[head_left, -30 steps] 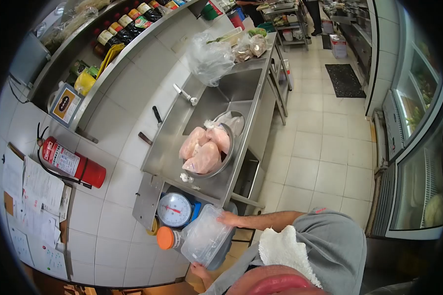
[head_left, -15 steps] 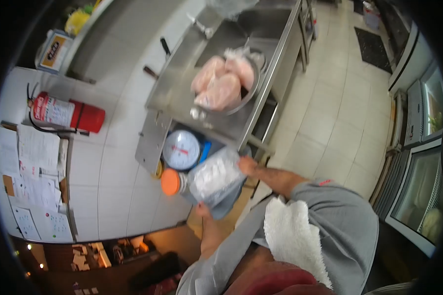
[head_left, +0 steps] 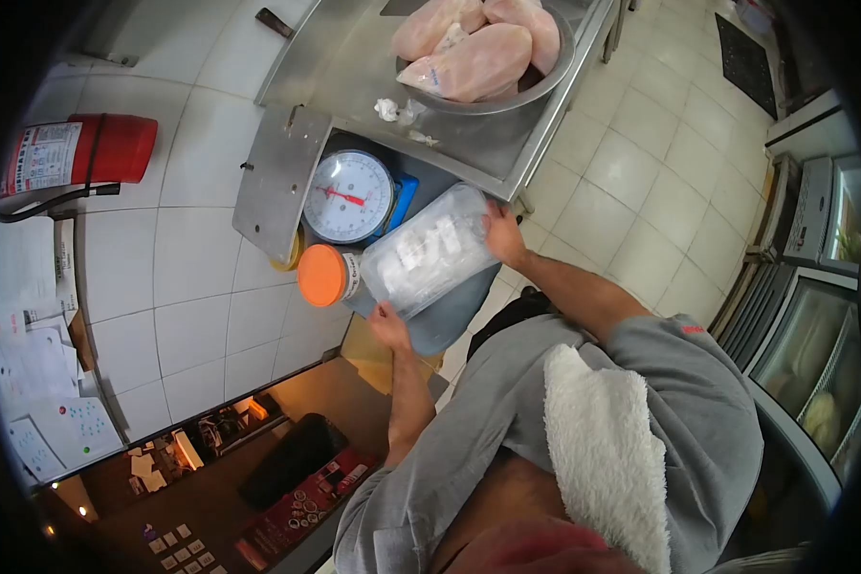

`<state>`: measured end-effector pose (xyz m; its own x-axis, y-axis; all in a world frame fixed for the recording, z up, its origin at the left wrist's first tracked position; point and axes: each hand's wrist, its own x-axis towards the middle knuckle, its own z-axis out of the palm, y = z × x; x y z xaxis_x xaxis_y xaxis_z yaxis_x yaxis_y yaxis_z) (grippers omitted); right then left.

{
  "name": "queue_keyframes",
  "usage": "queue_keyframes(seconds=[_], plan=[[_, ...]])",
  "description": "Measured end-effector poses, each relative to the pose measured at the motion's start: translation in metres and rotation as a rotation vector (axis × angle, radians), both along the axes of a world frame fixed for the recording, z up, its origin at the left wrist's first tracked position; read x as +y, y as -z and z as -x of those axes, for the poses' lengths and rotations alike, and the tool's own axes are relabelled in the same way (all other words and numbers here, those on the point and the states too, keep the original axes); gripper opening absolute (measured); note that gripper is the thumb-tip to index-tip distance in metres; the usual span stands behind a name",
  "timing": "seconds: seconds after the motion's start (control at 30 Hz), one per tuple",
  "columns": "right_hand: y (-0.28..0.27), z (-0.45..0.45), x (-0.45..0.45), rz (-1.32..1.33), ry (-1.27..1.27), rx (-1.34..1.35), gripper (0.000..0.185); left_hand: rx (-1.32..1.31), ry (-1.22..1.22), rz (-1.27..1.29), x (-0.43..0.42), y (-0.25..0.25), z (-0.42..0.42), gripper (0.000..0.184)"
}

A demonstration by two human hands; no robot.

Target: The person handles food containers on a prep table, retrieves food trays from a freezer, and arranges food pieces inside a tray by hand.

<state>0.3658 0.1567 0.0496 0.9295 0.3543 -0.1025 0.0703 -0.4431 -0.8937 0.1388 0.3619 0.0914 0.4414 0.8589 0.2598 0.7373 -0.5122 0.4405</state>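
Note:
A clear plastic container with whitish contents spans my two hands over a grey surface; I cannot make out what those contents are. My left hand grips its near left end. At the opposite end, my right hand has its fingers closed on the rim. Just beyond the container stands a blue weighing scale with a round white dial and red pointer. An orange-lidded jar sits close to the container's left end.
A metal bowl of large pale raw meat pieces rests on the steel sink counter. Crumpled white bits lie nearby. A fire extinguisher hangs on the left wall. Glass-door fridges stand at right.
My view has shifted, so the bowl and sink sit higher in the picture and the scale looks larger. Both hands still hold the container.

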Motion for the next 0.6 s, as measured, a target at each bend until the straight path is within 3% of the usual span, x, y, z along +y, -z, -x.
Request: queue_keyframes(seconds=[0.17, 0.27, 0.37, 0.47, 0.53, 0.6], plan=[[0.001, 0.027, -0.01, 0.031, 0.101, -0.095, 0.04, -0.045, 0.118, 0.09, 0.028, -0.002, -0.011, 0.024], [-0.005, 0.016, -0.003, 0.042, 0.105, -0.079, 0.038, 0.082, 0.195, 0.07, 0.046, -0.002, -0.018, 0.025], [-0.018, 0.012, 0.004, 0.08, 0.141, -0.051, 0.034, -0.045, 0.188, 0.171, 0.055, 0.007, -0.016, 0.026], [-0.026, 0.02, -0.01, 0.172, 0.016, -0.177, 0.031, -0.018, 0.214, 0.267, 0.055, 0.002, -0.008, 0.025], [-0.012, 0.03, -0.011, 0.161, 0.117, 0.057, 0.03, -0.009, 0.164, 0.454, 0.054, 0.003, 0.005, 0.021], [-0.001, 0.033, -0.01, 0.179, 0.127, 0.087, 0.031, -0.04, 0.143, 0.567, 0.063, 0.013, 0.007, 0.02]])
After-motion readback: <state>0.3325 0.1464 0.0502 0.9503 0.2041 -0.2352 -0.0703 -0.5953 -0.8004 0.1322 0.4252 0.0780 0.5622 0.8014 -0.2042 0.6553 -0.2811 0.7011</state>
